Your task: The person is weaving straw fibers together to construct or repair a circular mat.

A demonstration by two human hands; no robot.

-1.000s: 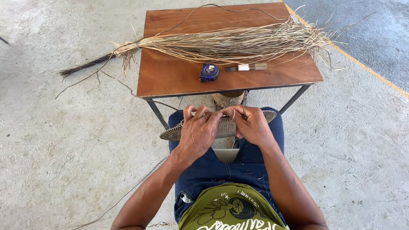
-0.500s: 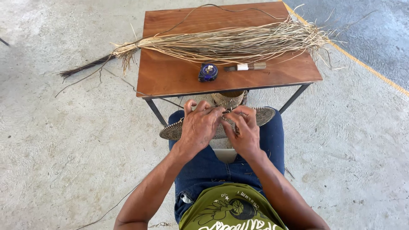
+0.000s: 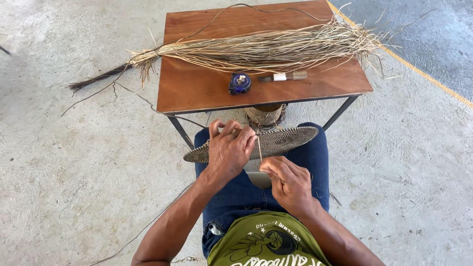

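Note:
A flat round woven disc [image 3: 286, 140], dark and pale in a coiled pattern, lies across my lap. My left hand [image 3: 230, 150] grips its near rim, fingers curled over the edge. My right hand [image 3: 288, 180] sits closer to my body and pinches a thin straw strand [image 3: 259, 147] that runs up to the disc. I wear blue jeans and a green shirt.
A small brown wooden table [image 3: 197, 88] on metal legs stands in front of my knees. On it lie a long bundle of dry straw [image 3: 266, 48], a blue tape measure [image 3: 239, 83] and a small stick-like tool [image 3: 283, 76]. A coiled woven piece [image 3: 266, 116] sits under the table. Concrete floor all around.
My right hand has come off the disc and drawn back toward my body, pulling the strand taut. My left hand stays on the rim.

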